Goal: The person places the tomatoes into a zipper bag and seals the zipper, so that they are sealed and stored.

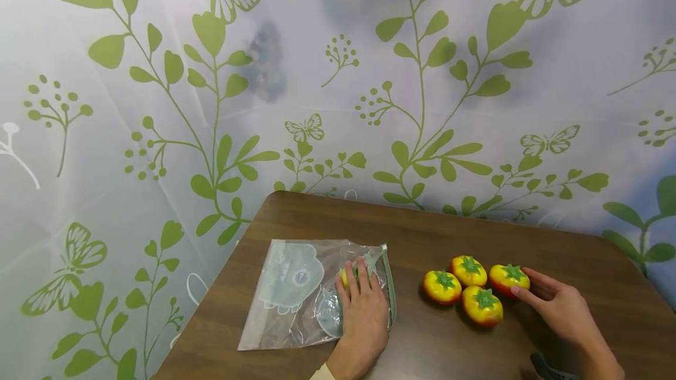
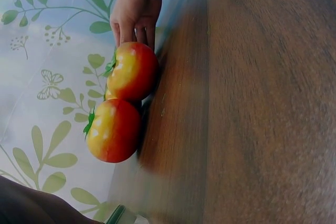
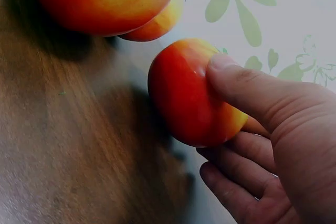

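Note:
My right hand [image 1: 562,306] holds a yellow-and-red artificial persimmon [image 1: 509,280] with a green leafy top. In the right wrist view, the thumb lies on one side of this persimmon [image 3: 191,95] and fingers are at its other side. Three similar persimmons [image 1: 482,305] sit close together just left of it on the table. My left hand [image 1: 364,309] rests on a clear zip bag [image 1: 253,330], fingers extended over a yellow object [image 1: 345,277] that they mostly cover. The left wrist view barely shows that hand.
The brown wooden table [image 1: 422,350] carries everything. A pale green printed shape [image 1: 290,274] marks the bag, and its green zip edge [image 1: 391,292] faces the persimmons. Behind the table hangs a leaf-and-butterfly patterned cloth [image 1: 327,151].

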Motion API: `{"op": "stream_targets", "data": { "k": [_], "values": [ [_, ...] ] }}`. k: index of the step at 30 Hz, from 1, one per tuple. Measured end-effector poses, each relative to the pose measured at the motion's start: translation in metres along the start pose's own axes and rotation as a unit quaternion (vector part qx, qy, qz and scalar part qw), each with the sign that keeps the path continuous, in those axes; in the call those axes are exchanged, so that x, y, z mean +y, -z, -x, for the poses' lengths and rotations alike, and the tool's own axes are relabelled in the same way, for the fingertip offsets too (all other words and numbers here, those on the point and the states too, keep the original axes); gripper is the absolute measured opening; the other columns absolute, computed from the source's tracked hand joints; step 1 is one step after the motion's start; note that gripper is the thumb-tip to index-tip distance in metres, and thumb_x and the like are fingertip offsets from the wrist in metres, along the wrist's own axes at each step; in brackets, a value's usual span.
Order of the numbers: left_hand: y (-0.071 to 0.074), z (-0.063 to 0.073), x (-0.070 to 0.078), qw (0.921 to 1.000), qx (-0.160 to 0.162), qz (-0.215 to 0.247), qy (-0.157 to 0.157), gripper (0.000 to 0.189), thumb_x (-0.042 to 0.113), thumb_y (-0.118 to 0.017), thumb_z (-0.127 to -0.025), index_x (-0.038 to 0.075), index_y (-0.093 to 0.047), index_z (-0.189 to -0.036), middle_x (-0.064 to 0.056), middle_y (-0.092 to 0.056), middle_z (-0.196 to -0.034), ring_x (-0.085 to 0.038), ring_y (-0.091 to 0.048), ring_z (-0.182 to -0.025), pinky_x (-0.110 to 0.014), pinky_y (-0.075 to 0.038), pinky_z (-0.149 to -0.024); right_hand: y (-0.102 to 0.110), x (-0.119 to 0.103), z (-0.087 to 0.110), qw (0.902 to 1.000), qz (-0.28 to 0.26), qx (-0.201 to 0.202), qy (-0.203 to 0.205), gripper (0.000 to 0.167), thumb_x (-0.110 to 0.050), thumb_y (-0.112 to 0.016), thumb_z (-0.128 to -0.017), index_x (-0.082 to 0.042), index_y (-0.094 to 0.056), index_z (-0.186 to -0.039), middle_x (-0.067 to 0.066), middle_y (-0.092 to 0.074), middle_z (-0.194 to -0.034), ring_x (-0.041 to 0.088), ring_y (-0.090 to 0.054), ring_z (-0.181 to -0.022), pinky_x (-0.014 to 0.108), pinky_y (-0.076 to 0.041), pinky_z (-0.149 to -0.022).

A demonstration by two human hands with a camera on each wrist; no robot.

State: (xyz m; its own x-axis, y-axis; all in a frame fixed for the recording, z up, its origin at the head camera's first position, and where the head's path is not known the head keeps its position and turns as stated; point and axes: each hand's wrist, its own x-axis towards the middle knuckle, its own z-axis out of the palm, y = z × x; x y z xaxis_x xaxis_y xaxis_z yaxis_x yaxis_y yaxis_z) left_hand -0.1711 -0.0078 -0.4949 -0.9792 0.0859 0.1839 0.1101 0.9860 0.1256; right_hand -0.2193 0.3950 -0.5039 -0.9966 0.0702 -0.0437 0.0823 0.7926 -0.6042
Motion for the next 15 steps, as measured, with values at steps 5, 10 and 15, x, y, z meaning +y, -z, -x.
{"op": "stream_targets", "data": {
  "k": [5, 10, 15],
  "values": [
    [0.001, 0.000, 0.001, 1.0000, -0.003, -0.006, 0.004, 0.090, 0.018, -0.101, -0.066, 0.002, -0.064, -0.147, -0.024, -0.041, -0.172, -0.049, -0.037, -0.160, -0.069, -0.037, -0.123, -0.002, 0.000, 0.001, 0.9999, 0.001, 0.006, -0.009, 0.085, -0.057, -0.069, -0.104, 0.008, -0.052, -0.156, 0.039, -0.057, -0.147, 0.051, -0.071, -0.123, 0.032, -0.066, -0.075],
    [0.000, 0.000, 0.001, 1.0000, -0.001, -0.008, 0.002, 0.091, 0.020, -0.102, -0.066, 0.002, -0.064, -0.147, -0.024, -0.041, -0.172, -0.049, -0.037, -0.160, -0.069, -0.037, -0.123, 0.004, -0.005, 0.005, 0.9993, 0.012, 0.017, -0.030, 0.088, -0.060, -0.069, -0.103, 0.008, -0.052, -0.156, 0.038, -0.056, -0.147, 0.056, -0.066, -0.129, 0.052, -0.064, -0.084],
    [0.001, -0.001, 0.000, 0.9999, 0.002, -0.011, -0.001, 0.091, 0.021, -0.101, -0.067, 0.001, -0.063, -0.147, -0.025, -0.041, -0.172, -0.050, -0.037, -0.160, -0.069, -0.038, -0.123, 0.017, -0.016, 0.015, 0.9984, 0.008, 0.041, -0.037, 0.087, -0.059, -0.074, -0.101, 0.007, -0.055, -0.155, 0.037, -0.059, -0.145, 0.049, -0.075, -0.116, 0.041, -0.066, -0.073]
  ]
}}
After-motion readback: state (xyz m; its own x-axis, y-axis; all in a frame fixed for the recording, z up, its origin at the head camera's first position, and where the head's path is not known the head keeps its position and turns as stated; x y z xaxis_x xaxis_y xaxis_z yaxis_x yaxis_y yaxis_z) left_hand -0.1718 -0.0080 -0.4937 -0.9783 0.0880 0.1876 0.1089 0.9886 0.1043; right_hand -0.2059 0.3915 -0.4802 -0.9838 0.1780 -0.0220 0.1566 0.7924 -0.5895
